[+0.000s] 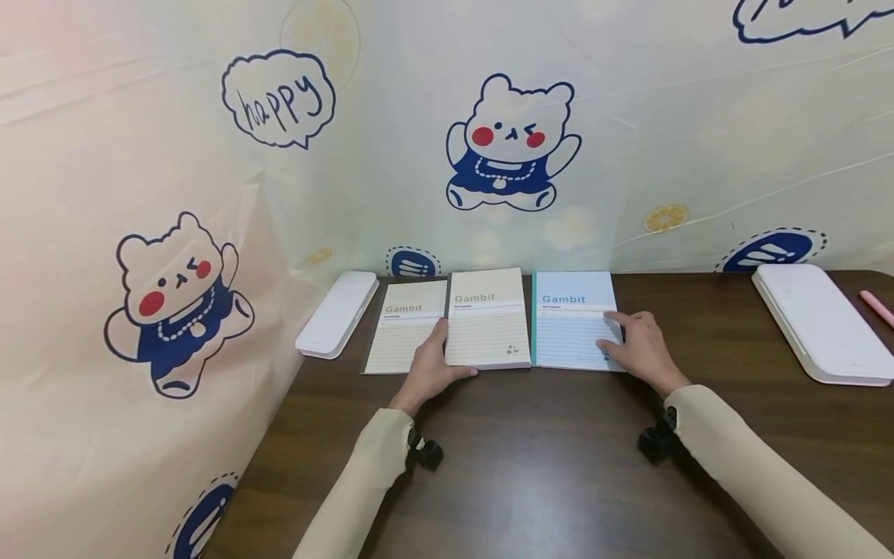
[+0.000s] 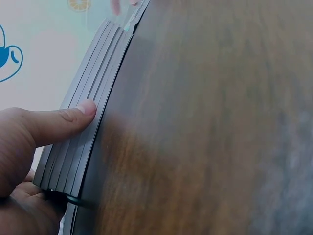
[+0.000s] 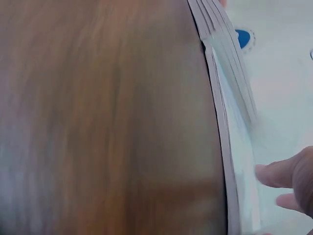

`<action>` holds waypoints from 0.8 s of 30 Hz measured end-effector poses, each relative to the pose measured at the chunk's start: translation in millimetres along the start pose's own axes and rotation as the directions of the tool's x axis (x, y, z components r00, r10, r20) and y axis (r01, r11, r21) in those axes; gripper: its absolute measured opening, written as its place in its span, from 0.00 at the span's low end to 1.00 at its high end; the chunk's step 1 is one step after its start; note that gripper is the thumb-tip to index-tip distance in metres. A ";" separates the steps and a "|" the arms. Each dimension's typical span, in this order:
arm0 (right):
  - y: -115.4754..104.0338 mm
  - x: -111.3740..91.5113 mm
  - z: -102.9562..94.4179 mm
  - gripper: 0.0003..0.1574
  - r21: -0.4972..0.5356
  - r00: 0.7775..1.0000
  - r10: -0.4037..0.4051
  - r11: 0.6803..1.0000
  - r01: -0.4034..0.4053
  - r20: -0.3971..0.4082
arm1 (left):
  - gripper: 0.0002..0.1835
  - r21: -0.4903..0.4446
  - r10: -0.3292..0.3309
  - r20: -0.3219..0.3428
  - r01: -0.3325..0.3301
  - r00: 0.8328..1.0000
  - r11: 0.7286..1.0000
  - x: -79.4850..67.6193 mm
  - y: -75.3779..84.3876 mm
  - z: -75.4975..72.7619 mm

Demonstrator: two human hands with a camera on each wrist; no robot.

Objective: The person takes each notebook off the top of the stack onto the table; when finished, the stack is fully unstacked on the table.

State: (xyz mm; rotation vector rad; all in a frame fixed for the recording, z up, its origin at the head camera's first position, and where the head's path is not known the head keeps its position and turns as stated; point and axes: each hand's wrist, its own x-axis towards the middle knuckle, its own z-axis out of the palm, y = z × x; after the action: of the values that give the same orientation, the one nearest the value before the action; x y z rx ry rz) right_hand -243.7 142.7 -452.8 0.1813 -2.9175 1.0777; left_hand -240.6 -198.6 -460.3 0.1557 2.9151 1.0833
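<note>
Three places on the table hold notebooks marked "Gambit". The middle one is a stack of cream notebooks (image 1: 486, 330), whose layered near edge shows in the left wrist view. My left hand (image 1: 427, 371) grips that stack at its near left corner, thumb (image 2: 66, 122) across the near edge and fingers along the left side. Left of it lies another cream notebook (image 1: 407, 322), partly covered by my hand. A light blue notebook (image 1: 569, 334) with a green spine lies to the right. Over its right side, my right hand (image 1: 642, 349) has thumb and forefinger apart, fingertips close to the cover.
A white flat case (image 1: 337, 314) lies at the back left of the brown table (image 1: 517, 458). Another white case (image 1: 827, 322) sits at the right, with a pink pen-like stick (image 1: 876, 309) beside it. A printed cloth (image 1: 391, 178) hangs behind and at the left.
</note>
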 end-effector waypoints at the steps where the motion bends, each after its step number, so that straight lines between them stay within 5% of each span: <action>1: -2.2 0.8 1.8 0.34 0.004 1.000 0.002 1.000 -0.002 -0.013 | 0.62 0.002 -0.005 0.000 0.005 1.000 1.000 -0.6 -0.7 0.1; 6: -30.8 9.0 20.0 0.36 0.098 0.998 -0.047 0.994 0.052 -0.051 | 0.62 0.009 0.022 -0.011 -0.022 1.000 1.000 -0.7 -3.1 0.7; 9: -57.8 15.8 36.8 0.37 0.199 0.998 -0.062 0.978 0.057 0.019 | 0.62 0.007 0.047 -0.015 -0.047 0.999 0.999 0.2 -3.5 0.9; 13: -84.3 21.8 59.9 0.42 0.208 0.990 -0.069 0.977 0.043 0.120 | 0.62 0.011 0.065 -0.008 -0.065 0.998 0.998 1.7 -3.7 0.7; 24: -92.4 26.4 75.5 0.32 0.197 0.995 -0.056 0.980 0.039 0.082 | 0.63 0.001 0.010 0.005 -0.010 1.000 1.000 2.4 -2.4 -1.4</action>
State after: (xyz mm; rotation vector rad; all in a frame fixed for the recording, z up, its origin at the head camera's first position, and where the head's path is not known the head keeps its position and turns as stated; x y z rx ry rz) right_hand -257.8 21.4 -448.8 0.3081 -2.8609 1.3814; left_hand -243.3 -201.0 -460.8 0.1729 2.9136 1.0814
